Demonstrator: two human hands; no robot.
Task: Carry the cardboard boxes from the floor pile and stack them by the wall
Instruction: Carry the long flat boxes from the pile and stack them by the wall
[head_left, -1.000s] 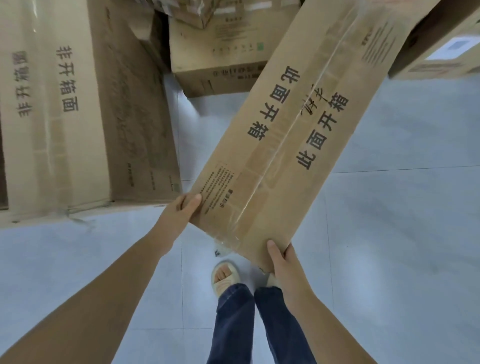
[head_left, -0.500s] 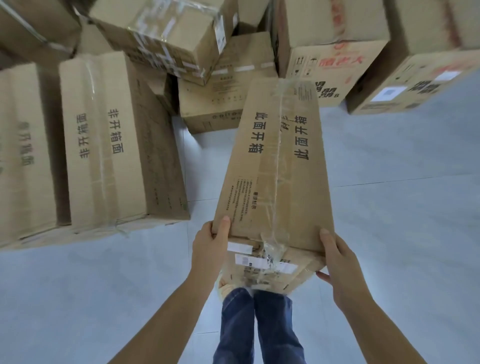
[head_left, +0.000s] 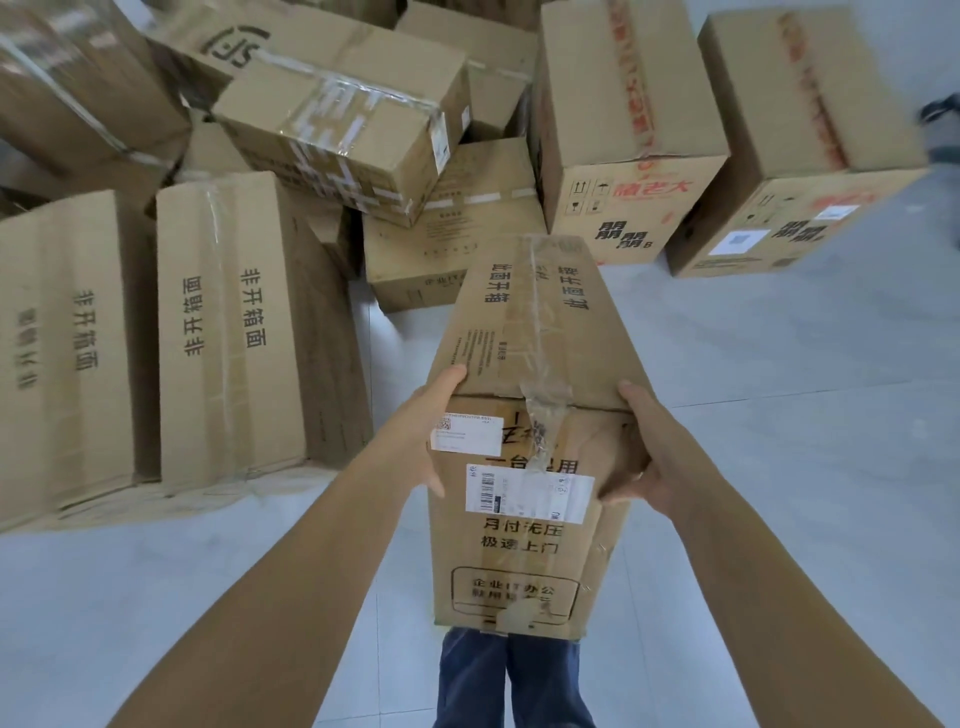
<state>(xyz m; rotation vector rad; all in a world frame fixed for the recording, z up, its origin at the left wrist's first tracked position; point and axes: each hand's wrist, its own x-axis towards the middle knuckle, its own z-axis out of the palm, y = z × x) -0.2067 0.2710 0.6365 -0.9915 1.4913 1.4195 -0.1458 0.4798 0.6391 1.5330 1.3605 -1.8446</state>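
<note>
- Head view: a long cardboard box (head_left: 524, 395) is held off the pale tiled floor (head_left: 779, 467) in front of the person, its far end pointing toward the pile; clear tape runs along its upper face, and two white shipping labels sit on the near end face
- The left hand (head_left: 421, 431) grips the box's near left corner, thumb on the upper face and fingers wrapped round the side; the right hand (head_left: 654, 457) grips the near right corner the same way, thumb up along the edge, fingers curled under; both hands are clamped on the one box, apart by its width
- Below the box, the person's blue jeans (head_left: 514, 680) show
- On the floor at left lie two large flat cartons (head_left: 208, 332) side by side, printed with black characters; behind them a taped carton (head_left: 353, 135) rests tilted on top of others
- Straight ahead, a squat carton (head_left: 447, 234) stands on the floor just beyond the held box's far end; to its right stand two tall cartons with red print (head_left: 634, 156), near each other; the rightmost one is blurred
</note>
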